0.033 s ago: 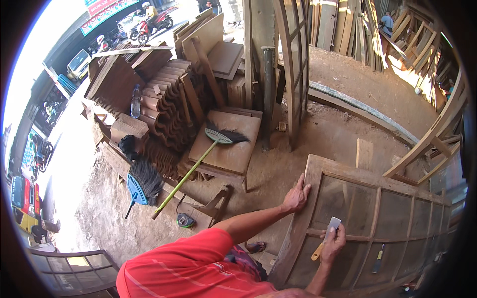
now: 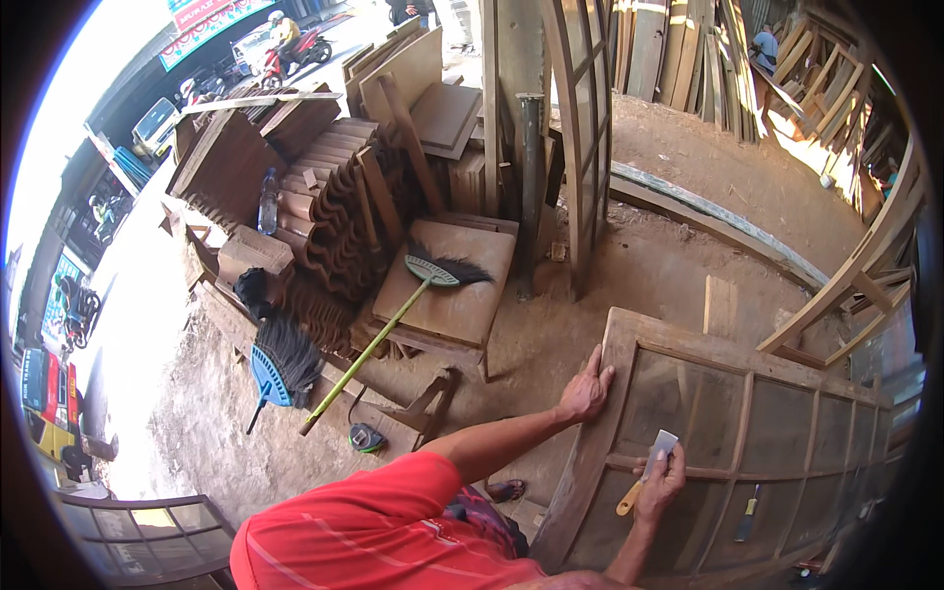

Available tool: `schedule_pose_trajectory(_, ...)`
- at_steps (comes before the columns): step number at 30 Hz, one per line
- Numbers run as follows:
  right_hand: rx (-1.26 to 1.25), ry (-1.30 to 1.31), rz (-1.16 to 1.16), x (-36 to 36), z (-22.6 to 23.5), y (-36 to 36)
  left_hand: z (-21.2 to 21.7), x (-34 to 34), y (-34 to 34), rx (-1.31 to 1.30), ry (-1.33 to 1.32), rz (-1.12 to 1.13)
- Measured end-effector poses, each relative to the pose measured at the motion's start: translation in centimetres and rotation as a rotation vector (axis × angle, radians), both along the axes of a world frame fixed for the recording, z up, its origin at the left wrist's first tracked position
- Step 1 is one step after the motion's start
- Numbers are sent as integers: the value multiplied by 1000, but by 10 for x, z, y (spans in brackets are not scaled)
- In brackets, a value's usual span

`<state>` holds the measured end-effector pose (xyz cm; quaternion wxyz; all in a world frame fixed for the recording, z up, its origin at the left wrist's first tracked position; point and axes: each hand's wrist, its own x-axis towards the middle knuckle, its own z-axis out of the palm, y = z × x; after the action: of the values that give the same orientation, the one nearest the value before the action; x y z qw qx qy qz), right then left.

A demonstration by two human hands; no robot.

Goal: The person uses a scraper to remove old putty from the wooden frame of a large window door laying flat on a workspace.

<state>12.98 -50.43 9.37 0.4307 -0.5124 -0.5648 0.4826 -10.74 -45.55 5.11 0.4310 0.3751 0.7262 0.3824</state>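
While the right hand (image 2: 660, 489) grips the scraper (image 2: 666, 442) over the window frame (image 2: 739, 433) near its left edge, the left hand (image 2: 587, 393) lies open by its top-left corner. I judge a slip could scratch panes (image 2: 777, 423), a tilt shed the slim tool (image 2: 750, 507).

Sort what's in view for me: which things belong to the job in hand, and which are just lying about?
Job in hand:
scraper, in the right hand
frame, touched by the left hand
small tool on the frame, perhaps

Lying about, it seems:
green broom
blue broom
tape measure
bottle
roof tiles
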Motion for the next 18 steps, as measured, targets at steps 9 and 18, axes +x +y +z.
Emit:
schedule_pose_trajectory(9,110,-248,32,-10,17,25,-1,-2,-2,58,15,42)
schedule_pose_trajectory(18,318,-574,189,-37,40,70,-4,-3,-2,-10,-29,14)
